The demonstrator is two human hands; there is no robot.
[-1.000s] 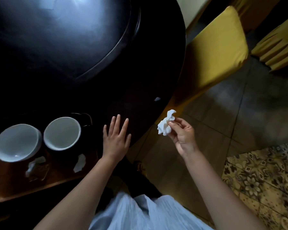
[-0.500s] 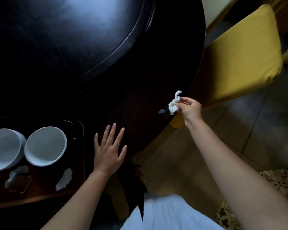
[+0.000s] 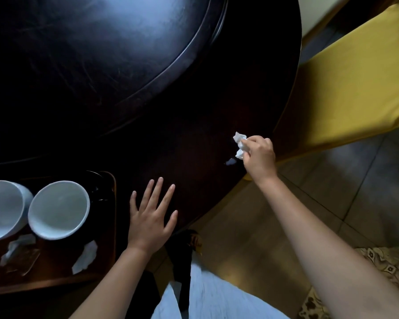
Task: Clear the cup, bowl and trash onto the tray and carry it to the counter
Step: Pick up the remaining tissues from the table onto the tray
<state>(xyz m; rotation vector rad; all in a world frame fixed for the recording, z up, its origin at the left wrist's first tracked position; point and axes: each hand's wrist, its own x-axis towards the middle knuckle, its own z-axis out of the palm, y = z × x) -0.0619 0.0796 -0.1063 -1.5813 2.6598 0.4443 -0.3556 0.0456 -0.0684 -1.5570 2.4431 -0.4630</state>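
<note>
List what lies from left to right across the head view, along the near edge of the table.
Left white bowl → right white bowl → tray rim → left hand flat on the table → small white scrap → crumpled tissue → right hand → yellow chair.

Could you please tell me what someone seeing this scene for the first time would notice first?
Probably the right hand out over the dark round table, its grip pinching a crumpled white tissue just above a small white scrap near the table's edge. Next, the two white bowls on the wooden tray at lower left, with tissue scraps beside them. The left hand lies flat and open between tray and scrap.
</note>
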